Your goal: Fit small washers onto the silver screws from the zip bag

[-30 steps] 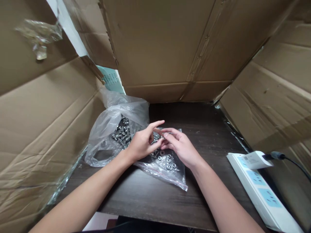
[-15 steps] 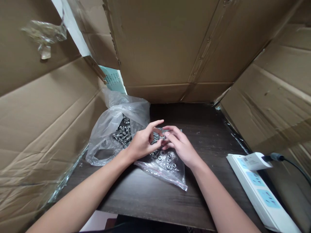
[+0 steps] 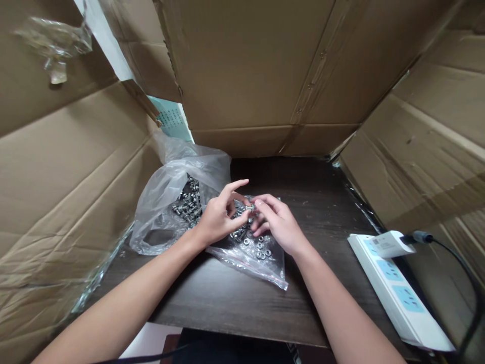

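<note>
A small metal bolt [image 3: 250,208] is pinched between the thumb and a finger of my left hand [image 3: 217,217], whose index finger points up and away. My right hand [image 3: 279,223] closes its thumb and fingertips on the bolt's right end; whether a nut or washer sits there is too small to tell. Both hands are over a flat clear zip bag [image 3: 242,260]. Loose metal nuts [image 3: 260,246] and several bolts lie on that bag, partly hidden by my fingers. Left of my hands, a larger plastic bag [image 3: 159,189] lies open around a pile of bolts [image 3: 189,202].
Cardboard walls [image 3: 261,65] enclose the dark wooden table [image 3: 303,187] at the back and both sides. A white power strip [image 3: 397,290] with a plugged-in adapter [image 3: 388,244] and black cable [image 3: 458,255] is at the right. The table's front edge is near my forearms.
The view has shifted a little, so everything sits slightly higher and further left. My hands stay together at the bolt, which shows more plainly, and my right fingers have shifted slightly around its end.
</note>
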`<state>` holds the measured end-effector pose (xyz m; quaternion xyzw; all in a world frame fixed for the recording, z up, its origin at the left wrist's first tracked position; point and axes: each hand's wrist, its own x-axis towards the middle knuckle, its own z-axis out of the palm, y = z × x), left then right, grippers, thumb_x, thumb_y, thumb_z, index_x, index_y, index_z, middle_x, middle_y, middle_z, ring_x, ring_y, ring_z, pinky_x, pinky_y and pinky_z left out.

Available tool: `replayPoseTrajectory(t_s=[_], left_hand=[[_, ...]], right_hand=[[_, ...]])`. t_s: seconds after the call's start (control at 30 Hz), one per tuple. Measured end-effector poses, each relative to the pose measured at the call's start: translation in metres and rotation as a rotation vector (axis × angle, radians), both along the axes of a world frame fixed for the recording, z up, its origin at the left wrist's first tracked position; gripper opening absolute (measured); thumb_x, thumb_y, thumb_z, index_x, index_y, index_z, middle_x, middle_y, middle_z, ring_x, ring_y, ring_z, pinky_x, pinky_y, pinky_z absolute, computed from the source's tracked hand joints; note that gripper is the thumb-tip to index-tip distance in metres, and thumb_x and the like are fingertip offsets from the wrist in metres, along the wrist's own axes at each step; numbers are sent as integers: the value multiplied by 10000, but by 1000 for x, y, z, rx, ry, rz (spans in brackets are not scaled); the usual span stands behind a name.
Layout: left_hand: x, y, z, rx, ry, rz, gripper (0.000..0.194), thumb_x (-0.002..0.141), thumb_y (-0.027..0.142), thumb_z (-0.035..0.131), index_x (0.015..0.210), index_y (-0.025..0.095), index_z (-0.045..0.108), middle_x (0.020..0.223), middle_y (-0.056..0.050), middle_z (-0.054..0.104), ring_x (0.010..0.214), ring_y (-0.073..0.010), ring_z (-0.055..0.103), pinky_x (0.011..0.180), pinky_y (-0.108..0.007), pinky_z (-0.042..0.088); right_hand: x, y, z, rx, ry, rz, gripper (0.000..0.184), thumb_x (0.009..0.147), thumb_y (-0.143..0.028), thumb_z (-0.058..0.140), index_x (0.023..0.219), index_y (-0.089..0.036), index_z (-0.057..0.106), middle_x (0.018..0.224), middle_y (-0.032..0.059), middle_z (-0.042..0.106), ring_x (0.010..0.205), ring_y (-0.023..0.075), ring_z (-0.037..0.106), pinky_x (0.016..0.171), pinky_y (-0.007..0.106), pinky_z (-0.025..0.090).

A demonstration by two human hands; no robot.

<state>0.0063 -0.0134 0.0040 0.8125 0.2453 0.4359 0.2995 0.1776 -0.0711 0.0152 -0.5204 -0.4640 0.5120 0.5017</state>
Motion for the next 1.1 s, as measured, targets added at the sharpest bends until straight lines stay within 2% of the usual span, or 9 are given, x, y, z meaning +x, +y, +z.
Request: replayPoseTrajectory(t_s=[0.07, 0.13, 0.4, 0.5, 0.57, 0.7, 0.77, 0.97, 1.1], left_hand=[[-1, 1, -1, 14, 7, -3, 653, 840, 136, 676, 1436, 171, 411, 939, -15, 717, 486, -18, 408, 483, -130, 390], [-1, 1, -2, 27, 13, -11, 659, 838, 131, 681, 1437, 171, 409, 936, -15, 721, 491, -18, 412, 494, -129, 397], [2, -1, 2, -67, -77, 4, 669, 832, 153, 693, 1435, 183, 406, 929, -22, 722, 475, -17, 402, 467, -137, 367], [2, -2, 3, -61, -58, 1, 668, 831, 147, 686, 1436, 186, 404, 929, -18, 716, 478, -18, 408, 470, -138, 373], [1, -1, 2, -47, -42, -3, 658, 836, 142, 678, 1433, 186, 407, 930, -16, 714, 479, -18, 412, 475, -137, 378], [0, 0, -2, -35, -33, -9, 647, 854, 177, 690, 1435, 189, 405, 950, -24, 724, 478, -17, 423, 473, -132, 384], [0, 1, -3, -37, -21, -14, 651, 864, 198, 697, 1441, 189, 396, 956, -28, 732, 479, -18, 436, 480, -132, 396], [1, 0, -1, -74, 20, -17, 704, 857, 183, 692, 1473, 190, 352, 966, -31, 738, 481, -24, 436, 480, -142, 395], [1, -2, 0, -98, 7, -33, 692, 847, 174, 688, 1462, 197, 372, 945, -21, 726, 486, -26, 424, 494, -147, 402]], right_hand=[[1, 0, 1, 7, 119, 44, 412, 774, -418, 788, 1096, -214, 632, 1060, 62, 699, 792, 185, 697, 561, 310, 616], [3, 0, 2, 10, 184, 78, 469, 724, -359, 841, 1121, -211, 640, 1115, 71, 689, 862, 188, 698, 648, 328, 637], [-1, 1, 1, 21, 294, 63, 330, 713, -318, 851, 965, -187, 682, 907, 24, 720, 759, 139, 680, 652, 258, 587], [-1, 3, -2, 16, 177, 6, 271, 852, -433, 707, 963, -190, 665, 630, -28, 639, 524, 116, 604, 528, 249, 532], [1, 3, -2, -6, 149, -24, 294, 913, -477, 607, 954, -191, 662, 568, -39, 584, 472, 116, 573, 491, 250, 509], [4, 2, -1, -15, 243, 27, 319, 787, -375, 777, 1039, -213, 669, 967, 36, 683, 793, 173, 685, 616, 295, 594], [4, 2, -1, 4, 253, 55, 376, 738, -330, 830, 1058, -218, 668, 1023, 36, 672, 827, 166, 683, 675, 303, 604], [-1, 4, -5, 89, 182, 11, 366, 730, -389, 841, 985, -203, 656, 892, 16, 700, 754, 146, 690, 725, 298, 602], [-2, 2, -4, 80, -85, -73, 349, 918, -539, 605, 946, -192, 635, 568, -29, 614, 435, 119, 572, 443, 235, 479]])
